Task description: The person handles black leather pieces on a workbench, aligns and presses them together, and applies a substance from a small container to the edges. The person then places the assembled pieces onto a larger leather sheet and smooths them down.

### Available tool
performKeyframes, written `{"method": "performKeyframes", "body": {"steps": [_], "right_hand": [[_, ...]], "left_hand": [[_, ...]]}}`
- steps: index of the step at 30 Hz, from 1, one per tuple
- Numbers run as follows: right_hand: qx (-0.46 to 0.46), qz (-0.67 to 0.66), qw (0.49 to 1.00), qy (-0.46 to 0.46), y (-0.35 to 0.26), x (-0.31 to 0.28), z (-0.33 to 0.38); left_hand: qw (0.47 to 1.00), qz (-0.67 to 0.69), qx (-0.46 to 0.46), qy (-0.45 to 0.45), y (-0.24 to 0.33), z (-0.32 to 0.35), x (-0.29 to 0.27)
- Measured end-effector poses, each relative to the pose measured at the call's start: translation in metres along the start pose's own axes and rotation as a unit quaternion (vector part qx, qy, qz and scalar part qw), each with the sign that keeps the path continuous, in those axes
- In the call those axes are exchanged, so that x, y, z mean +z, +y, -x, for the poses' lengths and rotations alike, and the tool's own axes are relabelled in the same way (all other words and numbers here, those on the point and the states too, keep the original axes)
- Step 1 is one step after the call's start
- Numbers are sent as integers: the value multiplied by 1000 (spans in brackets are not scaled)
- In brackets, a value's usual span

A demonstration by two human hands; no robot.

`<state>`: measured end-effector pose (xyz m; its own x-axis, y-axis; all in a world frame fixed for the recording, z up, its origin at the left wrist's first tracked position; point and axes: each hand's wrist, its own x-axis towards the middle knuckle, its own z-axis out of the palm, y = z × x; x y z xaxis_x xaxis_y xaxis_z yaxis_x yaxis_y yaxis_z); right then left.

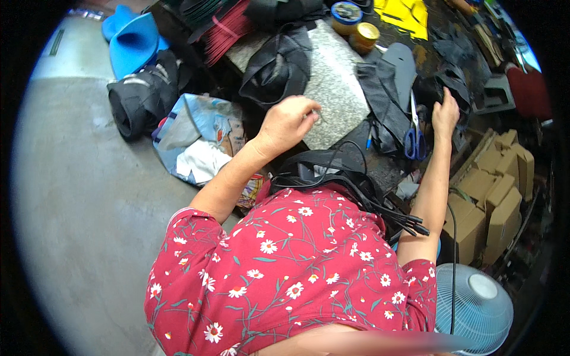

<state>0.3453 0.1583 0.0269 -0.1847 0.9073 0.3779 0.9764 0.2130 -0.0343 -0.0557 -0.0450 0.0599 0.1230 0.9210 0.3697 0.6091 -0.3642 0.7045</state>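
Note:
My left hand (289, 123) hangs above the near-left part of a speckled grey stone slab (335, 89), fingers and thumb drawn together. Something small and dark may be at its fingertips, too small to name. Beside that hand, a bundle of black material (276, 68) lies over the slab's left side. My right hand (445, 115) reaches to a heap of black pieces (442, 86) on the right, index finger stretched out and thumb apart. Left of it lie scissors with blue handles (414, 139), flat black strips (383, 101) and a grey sole-shaped piece (401, 65).
Two round tubs, one blue-rimmed (346, 16) and one yellowish (364, 37), stand behind the slab near yellow sheets (404, 16). A blue pen (369, 135) lies by the strips. Cardboard boxes (493, 184) and a fan (475, 302) are at right; a patterned bag (205, 139) is at left.

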Motion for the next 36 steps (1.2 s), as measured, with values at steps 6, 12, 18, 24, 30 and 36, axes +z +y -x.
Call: {"method": "performKeyframes", "body": {"steps": [6, 12, 18, 24, 30, 36], "right_hand": [[-98, -142, 984, 33, -64, -45, 40], [-57, -228, 966, -108, -121, -80, 70], [-167, -355, 920, 3, -154, -118, 54], [-81, -366, 901, -218, -152, -81, 63], [180, -686, 667, -226, -122, -55, 80], [154, -712, 640, -246, -129, -64, 83]], "left_hand": [[964, -226, -58, 127, -32, 21, -27], [954, -295, -25, 52, -32, -2, -31], [971, -114, 208, -19, 6, -73, -23], [976, -73, 203, 38, 18, -91, 23], [985, 102, -131, -47, -8, -61, 31], [848, 452, -253, -116, -11, -57, 66]]}}
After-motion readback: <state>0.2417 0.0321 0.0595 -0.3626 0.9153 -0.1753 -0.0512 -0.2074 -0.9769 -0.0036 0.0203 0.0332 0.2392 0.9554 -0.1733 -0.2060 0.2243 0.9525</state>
